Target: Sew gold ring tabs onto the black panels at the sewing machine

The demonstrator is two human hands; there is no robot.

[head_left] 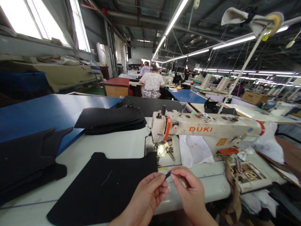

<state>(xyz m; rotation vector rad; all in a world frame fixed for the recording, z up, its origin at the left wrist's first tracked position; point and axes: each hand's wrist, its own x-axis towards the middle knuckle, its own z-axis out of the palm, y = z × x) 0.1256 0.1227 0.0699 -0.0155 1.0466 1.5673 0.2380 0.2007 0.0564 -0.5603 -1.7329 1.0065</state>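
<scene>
Between both hands is a small black strip, with what looks like a bit of metal at its upper end. My left hand pinches its lower end between thumb and fingers. At the upper end the fingertips of my right hand are closed on it; the metal bit is too small to make out. A black fabric panel lies flat on the sewing table beside and under my left hand, a loose pale thread on it. Just beyond the hands stands a white sewing machine with its needle area lit.
Stacked black panels lie behind the machine's left side, and more dark panels at far left. A tray with metal rings sits at right. White cloth lies under the machine arm. A person sits ahead, facing away.
</scene>
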